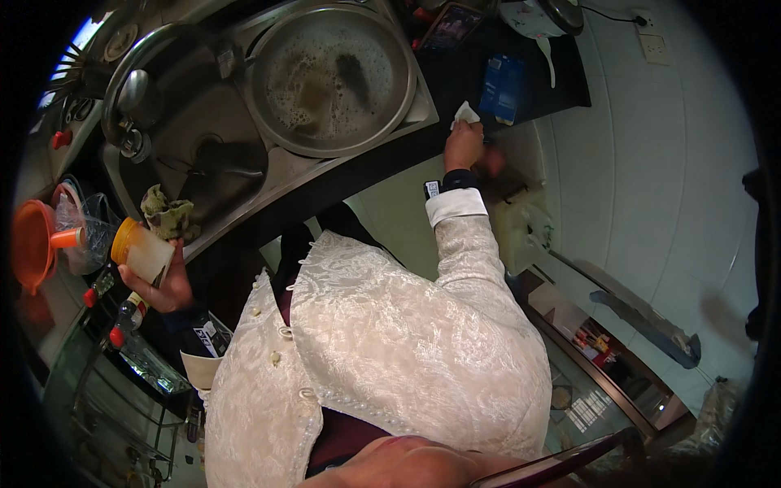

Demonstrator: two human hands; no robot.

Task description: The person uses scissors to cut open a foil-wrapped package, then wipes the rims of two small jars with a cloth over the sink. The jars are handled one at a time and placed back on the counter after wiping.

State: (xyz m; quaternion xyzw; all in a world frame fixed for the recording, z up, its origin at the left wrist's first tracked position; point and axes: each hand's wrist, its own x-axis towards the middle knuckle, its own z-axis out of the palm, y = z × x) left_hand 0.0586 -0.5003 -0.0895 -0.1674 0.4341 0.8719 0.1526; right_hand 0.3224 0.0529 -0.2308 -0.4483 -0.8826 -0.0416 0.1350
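Observation:
My left hand (169,286) is closed around a jar with a translucent, pale body (150,255) and a yellow-orange lid (124,239). The jar is tilted and held beside the sink's near left corner. A crumpled green-and-white cloth (167,213) lies on the sink edge just past it. Stretched forward to the dark countertop's front edge, my right hand (464,146) is closed on a crumpled white tissue (466,114); whether it is paper or cloth is hard to tell. A blue box (502,88) lies on the counter just beyond that hand, to its right.
A large metal basin (399,89) of murky, foamy water sits over the sink's right part. A curved faucet (114,89) rises over the left bowl, where a dark-handled utensil (236,172) lies. Orange plastic ware (32,244) stands far left. A white-handled pot (533,20) stands at the back right.

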